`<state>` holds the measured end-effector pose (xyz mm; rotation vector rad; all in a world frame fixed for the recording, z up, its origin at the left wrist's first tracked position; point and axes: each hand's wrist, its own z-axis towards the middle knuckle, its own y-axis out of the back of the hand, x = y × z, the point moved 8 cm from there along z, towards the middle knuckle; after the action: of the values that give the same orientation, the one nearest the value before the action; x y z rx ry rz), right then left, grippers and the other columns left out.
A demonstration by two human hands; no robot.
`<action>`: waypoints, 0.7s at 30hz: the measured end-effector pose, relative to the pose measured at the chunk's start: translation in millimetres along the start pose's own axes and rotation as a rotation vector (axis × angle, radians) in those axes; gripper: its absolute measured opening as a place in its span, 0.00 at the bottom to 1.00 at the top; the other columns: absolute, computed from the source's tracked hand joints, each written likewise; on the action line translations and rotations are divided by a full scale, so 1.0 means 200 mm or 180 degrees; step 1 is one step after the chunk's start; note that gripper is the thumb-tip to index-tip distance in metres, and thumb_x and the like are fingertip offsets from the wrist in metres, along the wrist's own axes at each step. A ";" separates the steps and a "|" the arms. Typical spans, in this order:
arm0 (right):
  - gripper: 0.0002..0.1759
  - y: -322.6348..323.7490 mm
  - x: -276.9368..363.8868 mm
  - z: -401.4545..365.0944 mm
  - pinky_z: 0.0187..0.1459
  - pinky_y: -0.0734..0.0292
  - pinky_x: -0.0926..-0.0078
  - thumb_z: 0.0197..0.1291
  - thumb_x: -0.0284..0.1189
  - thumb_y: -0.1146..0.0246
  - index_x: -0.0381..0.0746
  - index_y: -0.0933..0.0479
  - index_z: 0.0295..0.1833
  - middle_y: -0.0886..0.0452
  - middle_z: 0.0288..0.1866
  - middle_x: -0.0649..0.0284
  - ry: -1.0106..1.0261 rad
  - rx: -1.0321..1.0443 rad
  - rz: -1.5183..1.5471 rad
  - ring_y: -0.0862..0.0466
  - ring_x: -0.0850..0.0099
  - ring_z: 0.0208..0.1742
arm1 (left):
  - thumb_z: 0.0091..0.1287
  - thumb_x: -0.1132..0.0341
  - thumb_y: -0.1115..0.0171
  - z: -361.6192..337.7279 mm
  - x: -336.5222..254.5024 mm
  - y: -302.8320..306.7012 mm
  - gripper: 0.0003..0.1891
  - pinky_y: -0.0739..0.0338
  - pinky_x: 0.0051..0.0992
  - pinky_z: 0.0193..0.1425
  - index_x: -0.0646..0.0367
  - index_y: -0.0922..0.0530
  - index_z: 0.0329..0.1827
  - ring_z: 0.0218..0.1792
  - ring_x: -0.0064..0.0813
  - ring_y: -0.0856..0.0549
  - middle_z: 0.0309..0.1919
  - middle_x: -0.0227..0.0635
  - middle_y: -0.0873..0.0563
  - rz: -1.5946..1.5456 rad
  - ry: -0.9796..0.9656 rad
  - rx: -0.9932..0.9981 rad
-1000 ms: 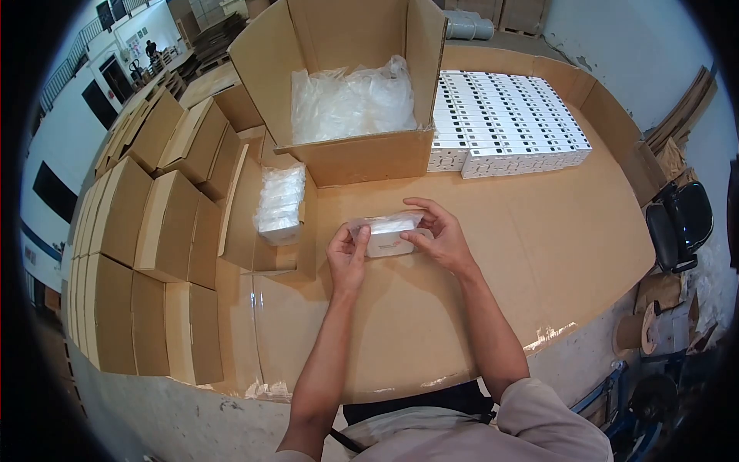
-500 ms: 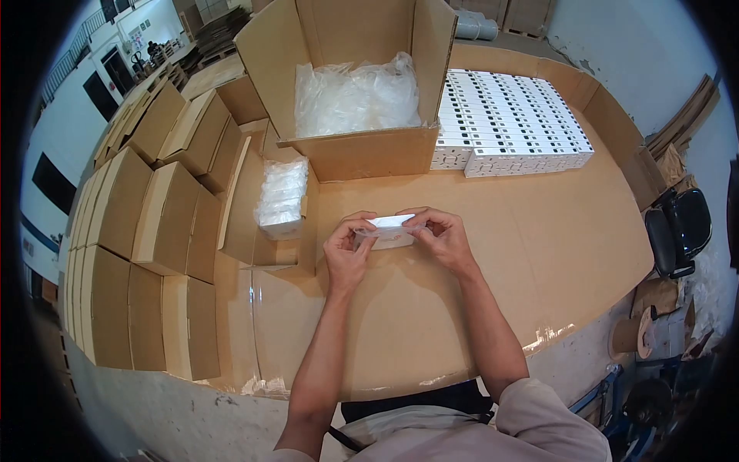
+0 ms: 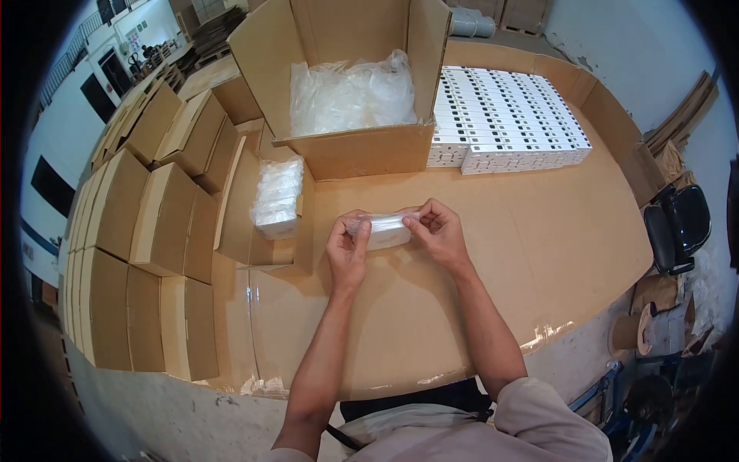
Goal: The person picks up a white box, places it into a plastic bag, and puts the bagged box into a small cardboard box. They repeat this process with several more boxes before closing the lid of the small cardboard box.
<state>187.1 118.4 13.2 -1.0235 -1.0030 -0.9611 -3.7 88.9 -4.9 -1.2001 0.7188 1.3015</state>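
Between my two hands, over the cardboard-covered table (image 3: 493, 269), is a small white box (image 3: 389, 238) with clear plastic wrap on its top. My left hand (image 3: 349, 250) grips its left end, thumb on the upper edge. At the right end my right hand (image 3: 439, 233) pinches the film and box edge with thumb and fingers. Left of my hands, an open cardboard carton (image 3: 240, 223) holds a row of plastic-wrapped white boxes (image 3: 278, 199).
Straight ahead stands a large open carton (image 3: 358, 155) full of clear plastic bags (image 3: 352, 96). Rows of white boxes (image 3: 512, 115) fill the table's back right. Brown cartons (image 3: 146, 223) are stacked along the left. A black chair (image 3: 679, 227) stands beyond the right edge.
The plastic wrap now lies over the top of the white box, where the bare top showed before. My thumbs have moved up onto the top edge.
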 end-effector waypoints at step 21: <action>0.14 -0.05 0.18 -0.04 0.67 0.24 0.66 0.61 0.16 0.29 0.37 0.11 0.52 0.15 0.63 0.56 0.0457 0.0751 -0.0659 0.18 0.65 0.65 | 0.75 0.72 0.33 -0.02 0.01 -0.01 0.10 0.21 0.24 0.59 0.62 0.28 0.47 0.51 0.22 0.16 0.48 0.38 0.15 -0.0080 0.0036 -0.0493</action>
<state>188.9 103.2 47.2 -0.6548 -1.0873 -1.0414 -0.4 86.2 -6.4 -1.3375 0.6177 1.3496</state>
